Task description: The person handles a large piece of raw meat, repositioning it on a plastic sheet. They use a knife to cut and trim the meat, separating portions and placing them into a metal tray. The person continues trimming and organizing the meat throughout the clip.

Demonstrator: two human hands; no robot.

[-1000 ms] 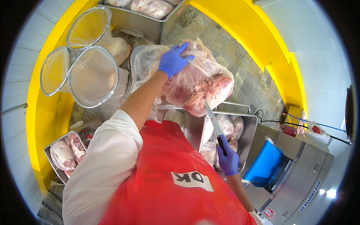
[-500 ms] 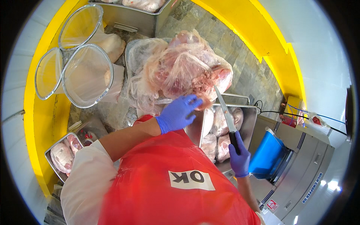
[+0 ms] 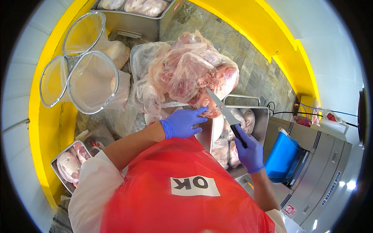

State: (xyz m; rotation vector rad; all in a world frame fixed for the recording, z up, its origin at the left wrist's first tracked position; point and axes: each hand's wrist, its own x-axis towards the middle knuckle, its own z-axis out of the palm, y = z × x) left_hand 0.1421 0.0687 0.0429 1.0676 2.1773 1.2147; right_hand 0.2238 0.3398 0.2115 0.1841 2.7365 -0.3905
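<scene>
A large mass of pale pink raw meat [image 3: 186, 72], partly wrapped in clear plastic, lies heaped in front of me. A ragged flap of meat [image 3: 206, 105] hangs from its near edge. My left hand [image 3: 182, 123], in a blue glove, is open, its fingers stretched out at that flap; whether the fingertips press on it I cannot tell. In my gloved right hand [image 3: 249, 152], closed round the black handle, is a knife [image 3: 223, 108]. The blade slants up and left, its tip against the meat beside the flap.
Below the meat at right stands a metal tub [image 3: 259, 134] with wrapped meat pieces. Round metal hoops [image 3: 116, 83] holding clear bags are at left. A metal tray [image 3: 66, 182] of meat sits lower left, another metal bin [image 3: 143, 25] at the far side. A blue panel [image 3: 281, 155] is on a grey machine at right.
My right hand and the knife have moved up and left, bringing the tip further over the meat. My left hand has shifted slightly down beside the flap.
</scene>
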